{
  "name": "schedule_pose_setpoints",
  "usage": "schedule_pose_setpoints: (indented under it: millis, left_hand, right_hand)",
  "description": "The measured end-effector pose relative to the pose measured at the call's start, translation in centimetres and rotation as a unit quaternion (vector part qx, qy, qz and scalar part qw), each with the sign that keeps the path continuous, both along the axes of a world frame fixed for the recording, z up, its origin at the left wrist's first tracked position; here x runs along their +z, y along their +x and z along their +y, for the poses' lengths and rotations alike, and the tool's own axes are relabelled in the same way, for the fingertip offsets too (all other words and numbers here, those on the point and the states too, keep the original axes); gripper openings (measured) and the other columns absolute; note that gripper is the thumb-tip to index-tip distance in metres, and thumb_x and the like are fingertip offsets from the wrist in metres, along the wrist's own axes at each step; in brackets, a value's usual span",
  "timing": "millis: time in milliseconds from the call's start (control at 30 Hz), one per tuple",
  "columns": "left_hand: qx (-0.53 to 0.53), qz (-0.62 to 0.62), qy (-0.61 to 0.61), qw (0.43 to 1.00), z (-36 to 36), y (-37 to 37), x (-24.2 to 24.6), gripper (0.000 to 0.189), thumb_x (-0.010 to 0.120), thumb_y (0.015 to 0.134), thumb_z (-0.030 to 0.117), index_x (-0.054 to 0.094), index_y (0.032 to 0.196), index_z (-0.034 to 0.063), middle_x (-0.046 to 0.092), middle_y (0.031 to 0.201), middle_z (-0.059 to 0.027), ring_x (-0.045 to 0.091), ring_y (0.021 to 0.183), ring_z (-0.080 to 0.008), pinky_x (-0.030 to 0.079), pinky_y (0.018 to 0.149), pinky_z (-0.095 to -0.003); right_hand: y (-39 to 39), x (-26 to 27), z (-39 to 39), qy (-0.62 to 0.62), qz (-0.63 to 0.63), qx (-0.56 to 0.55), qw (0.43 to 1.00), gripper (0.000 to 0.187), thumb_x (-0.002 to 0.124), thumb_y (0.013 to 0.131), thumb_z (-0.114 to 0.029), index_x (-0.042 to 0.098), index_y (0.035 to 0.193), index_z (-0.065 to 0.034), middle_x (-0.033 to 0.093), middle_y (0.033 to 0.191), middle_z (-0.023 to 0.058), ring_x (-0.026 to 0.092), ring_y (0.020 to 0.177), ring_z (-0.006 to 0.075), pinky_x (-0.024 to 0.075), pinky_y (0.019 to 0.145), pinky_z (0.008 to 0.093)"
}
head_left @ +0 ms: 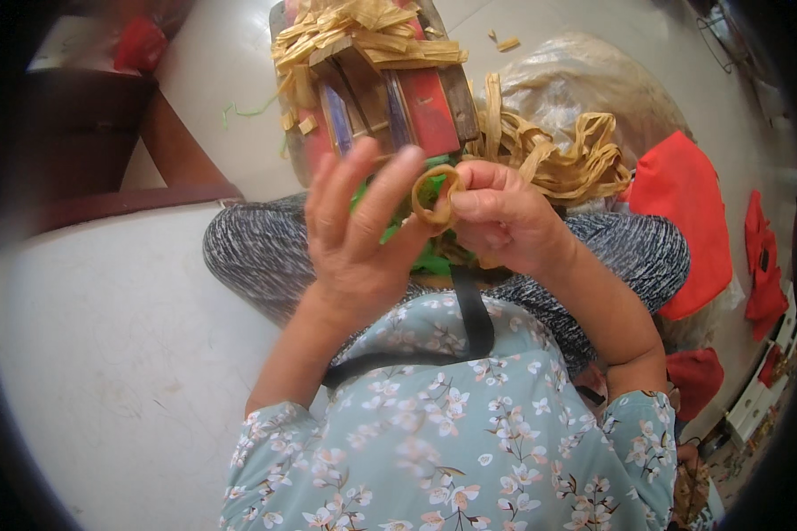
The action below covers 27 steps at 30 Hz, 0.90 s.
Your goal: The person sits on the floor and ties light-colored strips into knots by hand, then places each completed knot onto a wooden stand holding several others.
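Note:
My right hand [505,216] pinches a ring of tan plant-fibre strip [434,199] between thumb and fingers. My left hand [365,232] is spread, its fingers raised and slightly blurred, with the thumb reaching into or against the ring; which of the two cannot be told. Just beyond the hands stands a wooden device [428,109] with red panels, blue-edged slots and a raised wooden block [349,73]. Flat tan strips [352,30] lie heaped across its far end. Green material [432,262] shows beneath the hands, partly hidden by them.
Right of the device lies a tangle of long tan strips [571,156] against a clear plastic bag [591,79]. A red bag [687,226] is beside my right knee. Dark furniture [80,133] stands at the left. A green string [249,111] and small strip scraps [507,44] lie on the floor.

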State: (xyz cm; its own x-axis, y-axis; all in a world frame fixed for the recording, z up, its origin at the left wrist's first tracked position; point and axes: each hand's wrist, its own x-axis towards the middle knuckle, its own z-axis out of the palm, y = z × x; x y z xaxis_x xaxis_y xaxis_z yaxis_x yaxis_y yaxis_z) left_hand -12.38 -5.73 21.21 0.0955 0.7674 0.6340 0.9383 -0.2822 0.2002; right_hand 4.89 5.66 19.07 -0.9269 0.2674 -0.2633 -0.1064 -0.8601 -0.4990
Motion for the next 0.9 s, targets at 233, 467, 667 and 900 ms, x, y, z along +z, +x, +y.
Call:
schedule_pose_setpoints:
  millis: [233,467,667,900]
  left_hand:
    - [0.027,-0.173,-0.035,0.984,-0.7,-1.0,-1.0,0.016,0.077,0.081,0.001,0.073,0.095,0.0074,0.060,0.135,-0.0182,0.054,0.129,-0.0352,0.044,0.109,-0.0443]
    - [0.012,0.022,-0.036,0.999,-1.5,0.7,-0.3,0.017,0.080,0.079,0.018,0.072,0.093,0.0107,0.064,0.088,-0.0025,0.060,0.073,-0.0216,0.046,0.070,-0.0354]
    - [0.010,-0.132,-0.066,0.989,-2.0,0.0,-1.3,0.016,0.080,0.078,0.010,0.070,0.091,0.0065,0.065,0.083,-0.0063,0.060,0.070,-0.0240,0.047,0.066,-0.0364]
    - [-0.013,-0.144,-0.079,0.986,-1.5,0.1,-1.9,0.017,0.078,0.082,0.004,0.070,0.097,0.0035,0.069,0.084,-0.0084,0.065,0.073,-0.0242,0.052,0.067,-0.0326]
  right_hand:
    - [-0.1,0.8,1.0,0.208,-0.108,0.039,0.971,0.015,0.067,0.088,-0.012,0.063,0.101,-0.0054,0.057,0.077,-0.0052,0.048,0.064,0.0008,0.0364,0.054,0.0179]
    - [-0.8,-0.3,0.3,0.275,-0.136,-0.054,0.950,0.031,0.067,0.090,-0.009,0.057,0.120,-0.0065,0.062,0.094,-0.0028,0.049,0.069,0.0004,0.0387,0.056,0.0164]
    - [-1.5,0.9,-0.8,0.335,-0.109,-0.087,0.932,0.040,0.065,0.093,-0.002,0.055,0.131,-0.0038,0.066,0.108,0.0060,0.063,0.098,0.0120,0.0520,0.086,0.0276]
    - [-1.4,-0.1,-1.1,0.399,-0.112,-0.076,0.907,0.036,0.064,0.098,-0.010,0.055,0.133,-0.0023,0.066,0.102,0.0047,0.062,0.093,0.0089,0.0520,0.083,0.0260]
